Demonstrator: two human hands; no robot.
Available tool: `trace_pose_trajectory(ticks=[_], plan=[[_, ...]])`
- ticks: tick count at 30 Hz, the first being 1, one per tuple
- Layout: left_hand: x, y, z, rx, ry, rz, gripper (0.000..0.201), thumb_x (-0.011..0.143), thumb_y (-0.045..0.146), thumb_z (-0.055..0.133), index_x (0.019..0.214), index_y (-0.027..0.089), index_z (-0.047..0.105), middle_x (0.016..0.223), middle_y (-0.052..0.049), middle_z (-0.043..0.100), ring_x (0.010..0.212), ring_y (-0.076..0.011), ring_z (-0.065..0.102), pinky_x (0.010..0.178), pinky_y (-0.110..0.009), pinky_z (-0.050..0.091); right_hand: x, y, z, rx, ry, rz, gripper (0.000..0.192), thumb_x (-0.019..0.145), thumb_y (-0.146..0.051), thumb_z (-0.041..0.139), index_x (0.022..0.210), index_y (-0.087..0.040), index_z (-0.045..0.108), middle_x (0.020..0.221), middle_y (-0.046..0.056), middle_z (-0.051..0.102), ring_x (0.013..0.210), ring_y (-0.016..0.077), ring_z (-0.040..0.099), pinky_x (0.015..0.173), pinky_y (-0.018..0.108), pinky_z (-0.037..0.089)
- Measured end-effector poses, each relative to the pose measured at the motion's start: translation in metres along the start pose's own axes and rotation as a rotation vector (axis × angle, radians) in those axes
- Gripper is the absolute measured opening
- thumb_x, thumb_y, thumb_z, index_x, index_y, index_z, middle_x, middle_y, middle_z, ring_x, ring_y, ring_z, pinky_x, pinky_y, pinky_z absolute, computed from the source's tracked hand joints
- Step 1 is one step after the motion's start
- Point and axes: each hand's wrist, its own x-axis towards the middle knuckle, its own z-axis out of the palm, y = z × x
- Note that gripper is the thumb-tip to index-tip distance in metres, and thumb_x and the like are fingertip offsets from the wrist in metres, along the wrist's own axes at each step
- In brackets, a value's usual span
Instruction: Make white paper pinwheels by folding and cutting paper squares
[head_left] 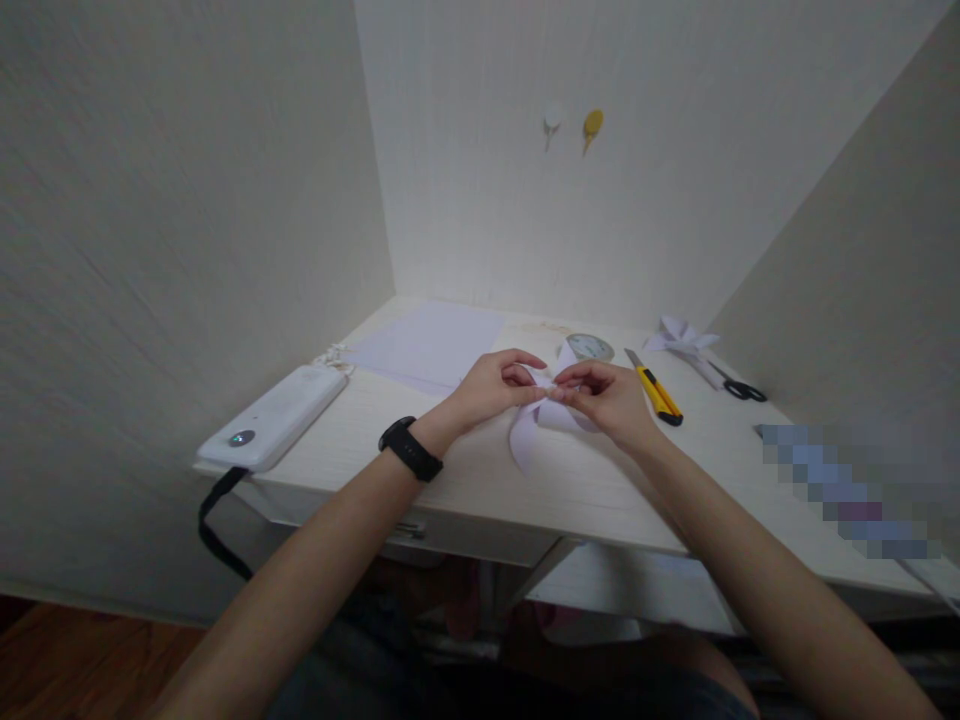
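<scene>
Both hands meet over the desk [465,470]: the left hand [491,385] and right hand [607,395] pinch a looped white paper strip [525,440] at its middle, fingertips closed on it. It looks light, limp, easily creased; best held at that gathered centre. A yellow utility knife [657,392] lies nearby.

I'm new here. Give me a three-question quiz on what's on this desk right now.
1. True or false: both hands pinch the same white paper piece.
2. What lies just right of the right hand? A) yellow knife B) a stapler C) a ruler
3. Fill in: the left wrist wears a black ____.

Key: 1 true; 2 A; 3 band. The scissors lie farther right, beside a folded paper shape; a tape roll sits behind the hands.
</scene>
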Motion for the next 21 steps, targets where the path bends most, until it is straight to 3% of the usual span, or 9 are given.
trace_pose_trajectory(ticks=[5,15,18,21], plan=[[-0.0012,0.0003,-0.0003,-0.004,-0.005,-0.038,0.037,0.068,0.020,0.078,0.102,0.012,0.065,0.067,0.003,0.060,0.061,-0.0085,0.055,0.060,-0.022,0.040,-0.0003,-0.0004,-0.0003,0.005,-0.048,0.001,0.035,0.061,-0.048,0.083,0.077,-0.019,0.072,0.072,0.007,0.073,0.060,0.0174,0.065,0.055,0.030,0.051],[-0.0021,-0.0007,-0.0024,0.099,-0.078,-0.030,0.030,0.074,0.017,0.071,0.103,0.012,0.064,0.062,0.004,0.057,0.055,-0.0075,0.052,0.056,-0.020,0.038,-0.0016,0.0015,0.0001,-0.091,-0.080,-0.024,0.032,0.066,-0.048,0.079,0.076,-0.018,0.070,0.070,0.006,0.071,0.054,0.0146,0.057,0.050,0.028,0.043],[-0.0022,0.0003,-0.0025,0.125,-0.026,-0.058,0.029,0.073,0.016,0.071,0.101,0.012,0.065,0.061,0.005,0.056,0.054,-0.0072,0.050,0.054,-0.020,0.036,-0.0049,-0.0024,-0.0016,-0.312,-0.009,-0.165,0.027,0.073,-0.043,0.075,0.085,-0.019,0.073,0.076,0.005,0.071,0.050,0.0121,0.050,0.050,0.028,0.040],[-0.0018,0.0000,-0.0025,0.156,0.024,-0.087,0.027,0.071,0.011,0.070,0.098,0.012,0.065,0.060,0.005,0.055,0.052,-0.0070,0.049,0.053,-0.020,0.036,-0.0089,-0.0034,-0.0016,-0.469,0.003,-0.373,0.018,0.079,-0.036,0.071,0.090,-0.022,0.074,0.091,0.006,0.071,0.056,0.0124,0.051,0.056,0.030,0.043]])
